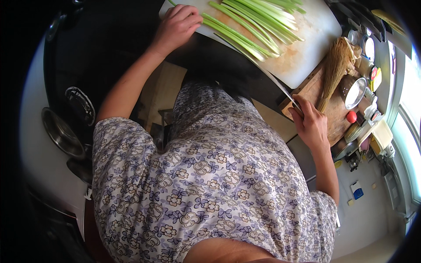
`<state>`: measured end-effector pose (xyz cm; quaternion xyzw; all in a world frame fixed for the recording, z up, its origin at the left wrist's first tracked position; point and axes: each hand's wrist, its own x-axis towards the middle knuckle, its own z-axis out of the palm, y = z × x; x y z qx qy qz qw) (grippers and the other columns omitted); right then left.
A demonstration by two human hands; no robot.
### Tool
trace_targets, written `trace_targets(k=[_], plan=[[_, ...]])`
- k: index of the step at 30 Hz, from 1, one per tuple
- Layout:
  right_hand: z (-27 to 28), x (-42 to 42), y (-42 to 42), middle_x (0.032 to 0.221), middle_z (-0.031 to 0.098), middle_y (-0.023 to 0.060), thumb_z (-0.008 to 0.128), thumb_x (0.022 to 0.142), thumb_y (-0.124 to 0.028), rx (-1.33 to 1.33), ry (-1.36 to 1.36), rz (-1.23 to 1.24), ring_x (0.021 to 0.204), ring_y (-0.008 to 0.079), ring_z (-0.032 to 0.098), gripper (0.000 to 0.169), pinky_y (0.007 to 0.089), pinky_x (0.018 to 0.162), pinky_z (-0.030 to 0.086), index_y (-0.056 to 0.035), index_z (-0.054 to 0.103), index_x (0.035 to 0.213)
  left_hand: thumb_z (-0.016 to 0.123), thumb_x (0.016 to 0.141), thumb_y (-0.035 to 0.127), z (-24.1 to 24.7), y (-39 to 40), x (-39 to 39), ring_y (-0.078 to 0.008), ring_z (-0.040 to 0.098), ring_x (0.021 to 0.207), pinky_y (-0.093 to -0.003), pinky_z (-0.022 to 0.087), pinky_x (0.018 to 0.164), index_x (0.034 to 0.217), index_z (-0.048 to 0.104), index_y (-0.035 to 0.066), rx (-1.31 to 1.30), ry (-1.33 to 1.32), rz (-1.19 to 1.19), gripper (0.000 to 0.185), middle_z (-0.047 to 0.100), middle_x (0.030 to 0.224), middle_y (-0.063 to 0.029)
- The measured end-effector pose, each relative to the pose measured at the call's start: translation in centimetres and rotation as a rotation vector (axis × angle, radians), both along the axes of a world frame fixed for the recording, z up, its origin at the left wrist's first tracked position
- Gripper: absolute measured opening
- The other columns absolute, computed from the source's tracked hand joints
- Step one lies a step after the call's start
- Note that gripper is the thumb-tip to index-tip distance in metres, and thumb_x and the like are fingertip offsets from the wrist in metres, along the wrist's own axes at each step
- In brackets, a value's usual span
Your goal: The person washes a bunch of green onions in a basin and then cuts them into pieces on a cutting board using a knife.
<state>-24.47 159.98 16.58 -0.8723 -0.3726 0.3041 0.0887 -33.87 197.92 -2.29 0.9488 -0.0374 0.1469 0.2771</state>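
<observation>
Long green celery stalks (256, 23) with pale ends lie side by side across a white cutting board (309, 62) at the top of the view. My left hand (181, 24) has its fingers closed around the left ends of the nearest stalks, and a green tip shows beyond the hand. In my right hand (309, 120) is the handle of a long knife, mostly covered by the fingers. The thin knife blade (279, 85) reaches up and left along the board's near edge, close to the nearest stalks. Whether its edge touches them I cannot tell.
Right of the cutting board, a wooden board (335, 128) carries a straw hand broom (334, 70), a perforated steel bowl (354, 93) and a red round item (351, 116). Several jars stand by the window. Steel pans (62, 131) are at the left.
</observation>
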Motion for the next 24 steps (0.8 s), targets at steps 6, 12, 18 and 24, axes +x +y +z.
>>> trace_targets(k=[6,12,18,24], plan=[[-0.3,0.7,0.8,0.086,0.066,0.0076,0.068,0.087,-0.021,0.013,-0.035,0.037,0.070,0.0285,0.067,0.033,0.0387,0.057,0.052,-0.0110,0.058,0.117,0.071,0.071,0.000,-0.8,-1.3,0.2,-0.0248,0.060,0.097,-0.0355,0.049,0.082,0.090,0.068,0.008,-0.056,-0.067,0.007,0.021,0.063,0.096,-0.0035],[-0.4,1.6,2.2,0.087,0.066,0.0084,0.068,0.088,-0.022,0.015,-0.022,0.049,0.069,0.0293,0.067,0.034,0.0387,0.057,0.053,-0.0104,0.057,0.117,0.069,0.068,-0.002,-1.3,-1.4,0.0,-0.0227,0.060,0.094,-0.0337,0.050,0.079,0.084,0.069,0.010,-0.054,-0.155,0.041,0.020,0.065,0.097,-0.0004],[-1.0,1.6,3.2,0.087,0.066,0.0088,0.067,0.088,-0.023,0.033,-0.017,0.088,0.068,0.0298,0.067,0.032,0.0387,0.056,0.054,-0.0101,0.056,0.115,0.068,0.070,-0.003,-1.2,-1.5,-0.7,-0.0224,0.060,0.096,-0.0332,0.051,0.081,0.083,0.069,0.009,-0.049,-0.144,0.053,0.018,0.067,0.104,0.0004],[-0.7,1.0,3.7,0.082,0.064,0.0089,0.067,0.088,-0.022,0.011,-0.066,0.105,0.067,0.0283,0.067,0.031,0.0379,0.056,0.053,-0.0102,0.055,0.114,0.071,0.069,-0.003,-1.7,-1.5,-0.4,-0.0233,0.060,0.095,-0.0338,0.051,0.082,0.087,0.070,0.009,-0.147,-0.146,0.076,0.022,0.068,0.101,0.0012]])
